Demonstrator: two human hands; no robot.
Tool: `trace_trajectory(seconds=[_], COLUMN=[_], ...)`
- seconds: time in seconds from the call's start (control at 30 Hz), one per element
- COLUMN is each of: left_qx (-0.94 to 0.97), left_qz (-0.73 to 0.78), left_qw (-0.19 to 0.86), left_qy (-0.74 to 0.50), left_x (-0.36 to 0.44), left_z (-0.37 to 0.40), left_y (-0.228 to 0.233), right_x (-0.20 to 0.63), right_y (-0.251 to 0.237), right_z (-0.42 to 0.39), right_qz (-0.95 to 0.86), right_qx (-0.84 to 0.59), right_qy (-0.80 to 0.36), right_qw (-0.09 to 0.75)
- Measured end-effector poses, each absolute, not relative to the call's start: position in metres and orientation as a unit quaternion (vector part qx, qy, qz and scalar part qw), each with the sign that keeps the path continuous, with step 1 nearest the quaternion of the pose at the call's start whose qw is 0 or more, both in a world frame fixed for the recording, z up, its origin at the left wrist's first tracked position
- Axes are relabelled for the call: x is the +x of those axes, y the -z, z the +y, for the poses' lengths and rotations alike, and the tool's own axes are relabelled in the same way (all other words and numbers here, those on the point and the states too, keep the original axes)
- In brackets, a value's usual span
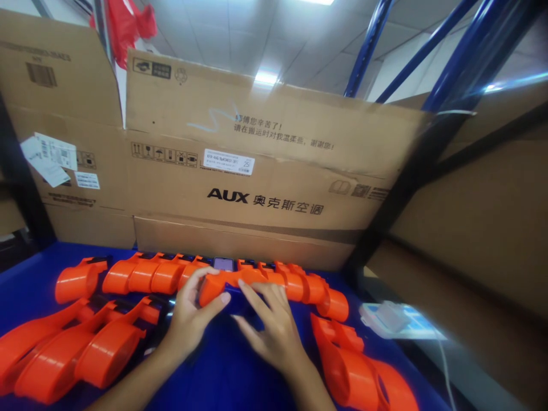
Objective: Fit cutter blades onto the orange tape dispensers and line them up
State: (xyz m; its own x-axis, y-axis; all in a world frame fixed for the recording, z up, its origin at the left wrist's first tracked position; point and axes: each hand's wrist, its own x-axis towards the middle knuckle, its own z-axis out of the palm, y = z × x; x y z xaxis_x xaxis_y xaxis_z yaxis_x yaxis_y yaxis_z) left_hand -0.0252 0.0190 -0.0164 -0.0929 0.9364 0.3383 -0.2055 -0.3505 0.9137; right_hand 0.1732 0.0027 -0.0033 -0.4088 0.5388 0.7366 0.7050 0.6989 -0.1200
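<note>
My left hand [188,319] grips an orange plastic part [213,289], with a round band-like body and an arm, between thumb and fingers. On the far side of that part, the fingers of my right hand [274,325] are stretched out, and a fingertip touches its top edge. The right thumb stays apart from it, below. Behind both hands runs a row of similar orange parts [165,278], some with black pieces at their ends. More orange parts [109,351] lie at the left front, and others [351,371] at the right front.
A blue surface [231,371] lies under the parts. Behind it stands a printed cardboard sheet [274,171]. A phone-like device [223,264] sits at the back. To the right are a power strip [402,321] with a white cable and a dark rack post [385,200].
</note>
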Motion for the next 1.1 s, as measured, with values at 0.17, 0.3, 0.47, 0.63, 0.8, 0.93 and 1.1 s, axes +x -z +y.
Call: trace_trajectory(seconds=[0.17, 0.3, 0.47, 0.63, 0.8, 0.93, 1.1], left_qx=[0.501, 0.52, 0.534, 0.517, 0.541, 0.53, 0.506], left_qz=[0.362, 0.363, 0.348, 0.227, 0.203, 0.214, 0.214], left_qw=[0.44, 0.408, 0.431, 0.524, 0.564, 0.576, 0.61], left_qy=[-0.652, -0.657, -0.638, -0.637, -0.59, -0.584, -0.571], left_x=[-0.025, -0.027, -0.028, -0.025, -0.026, -0.023, -0.017], left_z=[0.019, 0.024, 0.03, 0.029, 0.031, 0.032, 0.027], left_y=[0.02, 0.023, 0.026, 0.039, 0.047, 0.042, 0.034], right_x=[0.172, 0.17, 0.169, 0.173, 0.17, 0.165, 0.164], right_y=[0.004, 0.004, 0.002, -0.002, 0.001, 0.006, 0.011], right_z=[0.002, 0.002, -0.001, -0.002, 0.003, 0.006, 0.006], right_qz=[-0.831, -0.831, -0.821, -0.762, -0.615, -0.516, -0.519], right_qx=[-0.374, -0.367, -0.374, -0.389, -0.408, -0.439, -0.466], right_qy=[0.119, 0.126, 0.09, -0.093, -0.391, -0.482, -0.497], right_qw=[0.393, 0.399, 0.421, 0.509, 0.551, 0.556, 0.516])
